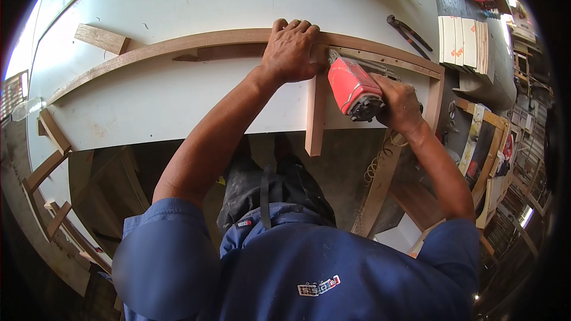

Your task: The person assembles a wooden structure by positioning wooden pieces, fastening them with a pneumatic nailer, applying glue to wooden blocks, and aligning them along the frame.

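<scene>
One curved wooden rail [196,40] lies on the worktop [137,101], pinched by the left grip [289,52] beside a wooden crosspiece [315,120], apparently to keep both steady; the right grip [401,103] is wrapped around a red nail gun [353,82], seemingly aiming it where the pieces meet.

1. Left hand [290,53] grips a long wooden rail [205,40] beside a wooden crosspiece [315,116].
2. Right hand [402,104] holds a red nail gun [354,83], its nose near the crosspiece.
3. Pincers [403,26] and a wooden block [101,38] lie on the white worktop [148,107].
4. A coiled hose [373,169] hangs below the right hand.
</scene>
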### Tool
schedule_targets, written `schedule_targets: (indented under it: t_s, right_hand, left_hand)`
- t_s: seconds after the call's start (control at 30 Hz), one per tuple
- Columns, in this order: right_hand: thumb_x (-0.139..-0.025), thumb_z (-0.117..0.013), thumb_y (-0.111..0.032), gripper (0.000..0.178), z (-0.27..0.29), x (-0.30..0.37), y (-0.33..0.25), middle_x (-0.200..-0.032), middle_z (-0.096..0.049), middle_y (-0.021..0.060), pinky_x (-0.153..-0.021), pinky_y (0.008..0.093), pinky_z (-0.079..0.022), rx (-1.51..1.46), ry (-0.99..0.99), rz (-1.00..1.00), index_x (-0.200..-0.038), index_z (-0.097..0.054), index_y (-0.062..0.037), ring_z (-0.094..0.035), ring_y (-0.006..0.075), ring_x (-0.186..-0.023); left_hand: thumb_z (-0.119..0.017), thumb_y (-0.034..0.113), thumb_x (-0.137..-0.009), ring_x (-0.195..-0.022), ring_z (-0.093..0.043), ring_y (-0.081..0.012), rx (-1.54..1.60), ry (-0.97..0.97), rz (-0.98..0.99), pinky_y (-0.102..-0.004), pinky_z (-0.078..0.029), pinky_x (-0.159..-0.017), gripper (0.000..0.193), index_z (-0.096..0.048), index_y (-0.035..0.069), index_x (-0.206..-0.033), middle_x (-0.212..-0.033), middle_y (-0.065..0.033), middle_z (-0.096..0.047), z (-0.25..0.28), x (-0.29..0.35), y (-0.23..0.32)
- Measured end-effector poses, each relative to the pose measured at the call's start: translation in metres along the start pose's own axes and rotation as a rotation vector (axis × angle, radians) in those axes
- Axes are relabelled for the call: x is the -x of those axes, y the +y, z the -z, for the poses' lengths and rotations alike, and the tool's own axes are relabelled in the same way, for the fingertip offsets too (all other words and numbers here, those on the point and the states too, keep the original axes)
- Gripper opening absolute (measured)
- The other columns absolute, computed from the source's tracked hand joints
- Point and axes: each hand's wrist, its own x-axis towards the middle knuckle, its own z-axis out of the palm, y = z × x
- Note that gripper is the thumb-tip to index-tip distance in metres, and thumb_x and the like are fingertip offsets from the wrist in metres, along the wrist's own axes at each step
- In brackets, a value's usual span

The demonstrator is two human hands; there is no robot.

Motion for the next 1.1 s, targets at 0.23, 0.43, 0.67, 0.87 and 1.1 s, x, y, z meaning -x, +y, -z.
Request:
schedule_targets:
  t_s: [0.23, 0.43, 0.67, 0.87, 1.1]
  right_hand:
    - [-0.076, -0.068, 0.002, 0.046, 0.000, 0.003, -0.008, -0.092, -0.071, 0.0158, -0.067, 0.0439, -0.057, 0.055, 0.022, 0.011, -0.121, -0.061, -0.0025, -0.071, 0.0350, -0.080]
    - [-0.078, -0.066, 0.001, 0.044, -0.003, 0.003, -0.011, -0.090, -0.070, 0.0152, -0.067, 0.0432, -0.057, 0.050, 0.105, 0.025, -0.122, -0.061, -0.0026, -0.071, 0.0345, -0.080]
    - [-0.080, -0.065, -0.001, 0.041, -0.005, -0.001, -0.014, -0.091, -0.070, 0.0154, -0.066, 0.0437, -0.057, 0.045, 0.071, 0.050, -0.121, -0.062, -0.0020, -0.071, 0.0347, -0.079]
    - [-0.079, -0.066, -0.001, 0.042, -0.003, 0.000, -0.012, -0.088, -0.069, 0.0153, -0.066, 0.0437, -0.057, 0.053, 0.059, 0.029, -0.121, -0.063, -0.0018, -0.071, 0.0349, -0.078]
    - [-0.078, -0.067, 0.000, 0.044, -0.002, -0.003, -0.009, -0.089, -0.070, 0.0155, -0.067, 0.0440, -0.057, 0.040, 0.029, 0.032, -0.122, -0.062, -0.0008, -0.071, 0.0351, -0.078]
  left_hand:
    - [-0.083, 0.051, -0.071, -0.121, -0.059, -0.0306, -0.017, -0.048, 0.008, -0.0474, -0.033, -0.110, 0.075, -0.062, 0.006, -0.126, -0.118, -0.0122, -0.066, 0.005, 0.000, 0.002]
    - [-0.082, 0.047, -0.072, -0.123, -0.059, -0.0312, 0.009, -0.038, 0.025, -0.0471, -0.033, -0.110, 0.071, -0.062, 0.006, -0.126, -0.123, -0.0125, -0.066, 0.002, -0.001, 0.004]
    - [-0.080, 0.031, -0.067, -0.115, -0.059, -0.0258, 0.028, 0.099, -0.036, -0.0420, -0.035, -0.105, 0.056, -0.064, 0.005, -0.114, -0.110, -0.0104, -0.066, -0.005, 0.000, 0.000]
    - [-0.079, 0.039, -0.071, -0.117, -0.060, -0.0271, 0.017, 0.058, -0.013, -0.0441, -0.034, -0.107, 0.060, -0.064, 0.006, -0.118, -0.114, -0.0118, -0.066, -0.003, -0.001, 0.002]
    - [-0.079, 0.028, -0.068, -0.115, -0.060, -0.0259, 0.047, 0.121, -0.033, -0.0416, -0.035, -0.104, 0.053, -0.064, 0.004, -0.113, -0.109, -0.0117, -0.066, -0.005, 0.001, 0.001]
